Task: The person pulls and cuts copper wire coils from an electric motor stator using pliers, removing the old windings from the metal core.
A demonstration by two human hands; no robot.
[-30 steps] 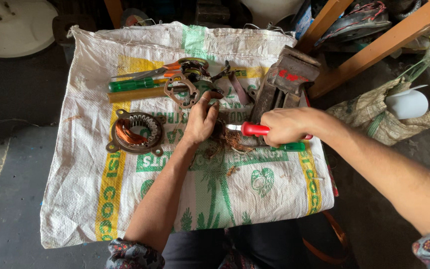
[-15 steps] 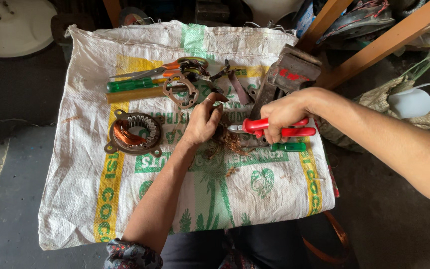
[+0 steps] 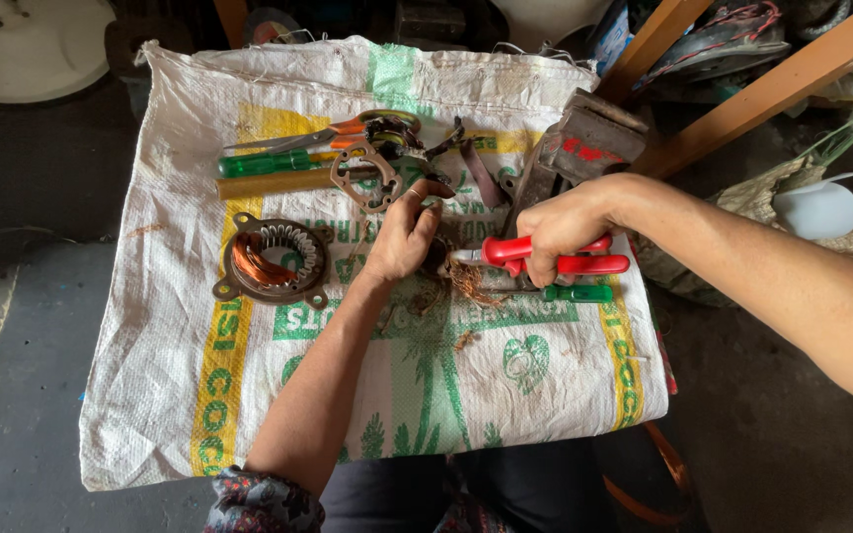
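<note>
On the woven sack [image 3: 249, 395], right hand [image 3: 560, 227] grips red-handled pliers [image 3: 555, 257]; left hand [image 3: 402, 237] clasps a copper-wire coil [image 3: 466, 281].

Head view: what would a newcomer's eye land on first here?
Most striking are the red-handled pliers gripped in the right hand at the middle of the white woven sack, nose toward a tangle of copper wire. The left hand steadies a dark part beside it. Further left lies a round stator with copper windings.

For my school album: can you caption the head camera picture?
Right hand grips red-handled pliers; left hand steadies copper wire on a woven sack.
</note>
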